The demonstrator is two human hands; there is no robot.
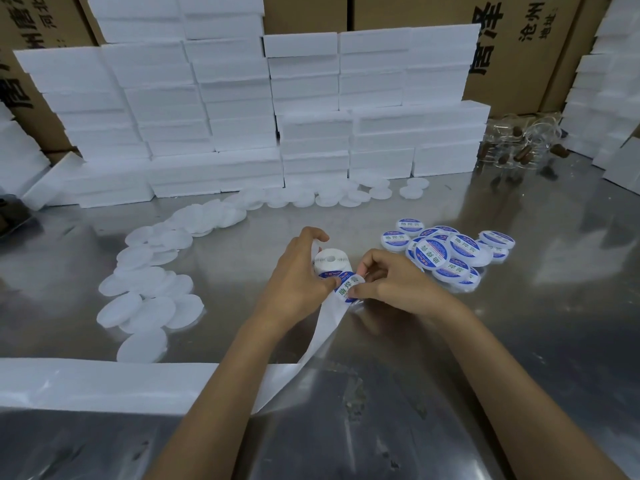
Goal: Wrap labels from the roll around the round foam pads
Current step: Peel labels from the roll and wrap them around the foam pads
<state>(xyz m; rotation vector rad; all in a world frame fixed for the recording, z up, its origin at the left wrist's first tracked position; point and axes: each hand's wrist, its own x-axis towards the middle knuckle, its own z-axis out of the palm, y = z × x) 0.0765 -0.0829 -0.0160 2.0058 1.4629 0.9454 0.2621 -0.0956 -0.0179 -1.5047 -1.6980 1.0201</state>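
A white label roll (329, 260) lies on the metal table (519, 323) at the centre, and my left hand (298, 275) grips it from the left. Between my two thumbs sits a round blue-and-white label (347, 287) on the backing strip (323, 327), which trails toward me. My right hand (388, 280) pinches that label's right edge. Whether a foam pad lies under the label I cannot tell. Several bare white foam pads (152, 289) spread in a band to the left. A heap of labelled pads (446, 252) lies to the right.
Stacks of white foam blocks (242, 116) wall off the back, with cardboard boxes (519, 46) behind them. A long white foam slab (104, 382) lies along the near left edge. Clear rings with brown pieces (519, 143) sit at the back right.
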